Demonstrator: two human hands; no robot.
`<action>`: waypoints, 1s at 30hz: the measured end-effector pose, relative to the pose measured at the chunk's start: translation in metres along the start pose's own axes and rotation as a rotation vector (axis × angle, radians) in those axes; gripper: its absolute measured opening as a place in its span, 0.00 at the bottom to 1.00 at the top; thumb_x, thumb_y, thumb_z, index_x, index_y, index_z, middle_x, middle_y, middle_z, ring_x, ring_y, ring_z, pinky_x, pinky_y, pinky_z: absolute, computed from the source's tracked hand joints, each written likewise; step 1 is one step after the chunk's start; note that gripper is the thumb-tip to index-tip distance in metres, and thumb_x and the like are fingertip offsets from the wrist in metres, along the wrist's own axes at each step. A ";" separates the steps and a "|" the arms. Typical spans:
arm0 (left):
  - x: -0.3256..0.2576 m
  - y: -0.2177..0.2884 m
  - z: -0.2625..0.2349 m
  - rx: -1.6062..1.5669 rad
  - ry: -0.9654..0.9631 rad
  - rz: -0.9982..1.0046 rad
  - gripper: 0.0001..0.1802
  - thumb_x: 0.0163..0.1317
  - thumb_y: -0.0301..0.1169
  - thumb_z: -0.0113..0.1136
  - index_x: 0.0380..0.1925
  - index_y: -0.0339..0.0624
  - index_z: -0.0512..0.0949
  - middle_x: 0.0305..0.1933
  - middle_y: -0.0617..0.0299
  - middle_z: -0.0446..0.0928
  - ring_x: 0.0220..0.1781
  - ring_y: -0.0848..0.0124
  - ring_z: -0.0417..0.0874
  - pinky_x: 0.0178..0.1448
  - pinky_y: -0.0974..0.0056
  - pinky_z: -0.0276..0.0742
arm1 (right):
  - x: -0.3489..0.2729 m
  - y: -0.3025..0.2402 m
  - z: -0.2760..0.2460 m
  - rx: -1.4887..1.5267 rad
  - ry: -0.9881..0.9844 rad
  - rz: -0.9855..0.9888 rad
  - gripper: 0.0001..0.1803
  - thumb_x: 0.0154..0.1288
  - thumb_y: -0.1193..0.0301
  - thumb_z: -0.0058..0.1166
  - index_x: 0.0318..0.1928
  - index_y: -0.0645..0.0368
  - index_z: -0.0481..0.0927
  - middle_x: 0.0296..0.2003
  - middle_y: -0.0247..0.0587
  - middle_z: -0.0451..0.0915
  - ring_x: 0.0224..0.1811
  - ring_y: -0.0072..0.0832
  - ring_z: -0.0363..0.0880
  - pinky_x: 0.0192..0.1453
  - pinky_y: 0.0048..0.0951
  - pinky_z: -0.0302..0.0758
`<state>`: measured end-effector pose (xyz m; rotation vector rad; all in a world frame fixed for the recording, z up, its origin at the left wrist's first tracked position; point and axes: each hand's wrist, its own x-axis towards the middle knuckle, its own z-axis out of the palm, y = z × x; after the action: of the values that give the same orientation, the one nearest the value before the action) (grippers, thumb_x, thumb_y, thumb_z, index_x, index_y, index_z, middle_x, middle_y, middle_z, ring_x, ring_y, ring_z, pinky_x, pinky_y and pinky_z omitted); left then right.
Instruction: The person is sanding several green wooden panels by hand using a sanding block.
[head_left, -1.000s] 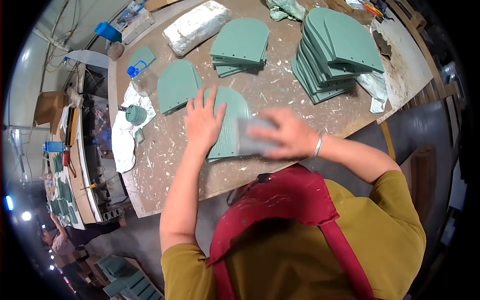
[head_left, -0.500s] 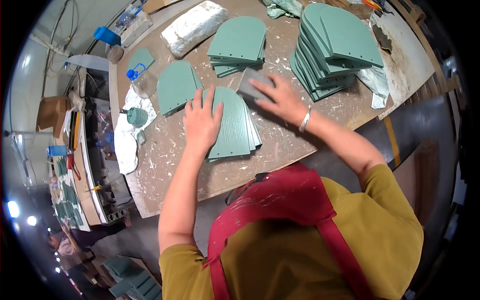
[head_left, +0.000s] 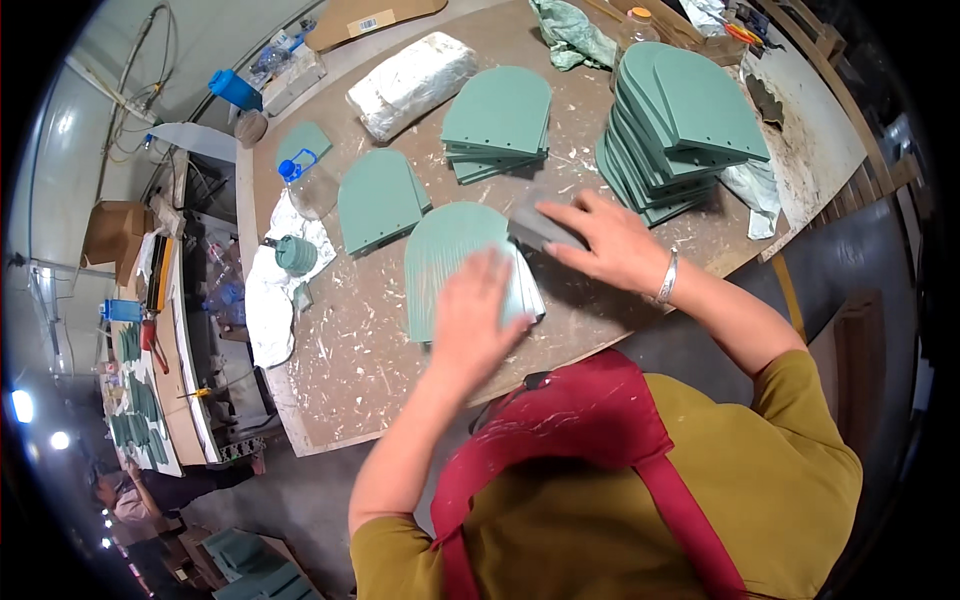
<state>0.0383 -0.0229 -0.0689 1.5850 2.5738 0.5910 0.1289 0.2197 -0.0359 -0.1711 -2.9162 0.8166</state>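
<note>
Several green stacks (head_left: 497,110) stand beyond right fingers (head_left: 566,216) gripping grey block (head_left: 533,224), left fingers (head_left: 478,276) extended.

The right hand (head_left: 614,240) grips a grey block (head_left: 536,224) above a white-flecked worktable (head_left: 350,335). Left of the grip and nearer the body, the left hand (head_left: 478,308), blurred, spreads over a green arched panel (head_left: 450,228); whether it touches is unclear. Pale-edged sheets (head_left: 525,288) fan out under the panel's side nearest the grip. Beyond the grip, a tall green stack (head_left: 700,100) stands rightward, a shorter green stack (head_left: 500,112) leftward.
</note>
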 end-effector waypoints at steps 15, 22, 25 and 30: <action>-0.021 -0.006 0.039 0.138 0.137 0.084 0.39 0.63 0.51 0.60 0.69 0.43 0.66 0.72 0.51 0.65 0.73 0.54 0.66 0.75 0.46 0.57 | 0.113 -0.135 0.081 -0.124 -0.419 -0.927 0.26 0.56 0.49 0.60 0.55 0.41 0.83 0.43 0.48 0.77 0.45 0.45 0.80 0.48 0.44 0.79; -0.011 -0.004 0.027 0.121 0.111 0.117 0.43 0.59 0.53 0.62 0.70 0.44 0.64 0.74 0.55 0.62 0.74 0.55 0.63 0.75 0.46 0.58 | 0.162 -0.133 0.045 -0.500 -0.307 -0.824 0.22 0.56 0.52 0.60 0.51 0.41 0.85 0.43 0.47 0.80 0.48 0.44 0.81 0.45 0.44 0.80; -0.028 -0.013 0.051 0.007 0.075 0.049 0.49 0.56 0.53 0.65 0.72 0.41 0.59 0.78 0.51 0.56 0.78 0.49 0.56 0.78 0.44 0.53 | 0.121 -0.163 0.059 -0.307 -0.589 -0.962 0.20 0.58 0.52 0.58 0.48 0.43 0.85 0.43 0.49 0.79 0.45 0.45 0.81 0.47 0.46 0.79; -0.006 0.007 0.013 0.202 0.062 0.100 0.49 0.50 0.49 0.72 0.69 0.39 0.62 0.72 0.49 0.62 0.74 0.53 0.62 0.76 0.48 0.59 | 0.163 -0.117 0.037 -0.590 -0.074 -0.769 0.22 0.55 0.52 0.63 0.49 0.46 0.85 0.42 0.48 0.78 0.47 0.43 0.80 0.47 0.46 0.76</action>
<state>0.0504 -0.0221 -0.0795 1.7924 2.6866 0.4044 -0.0467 0.1243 0.0060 0.8863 -2.8061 -0.1552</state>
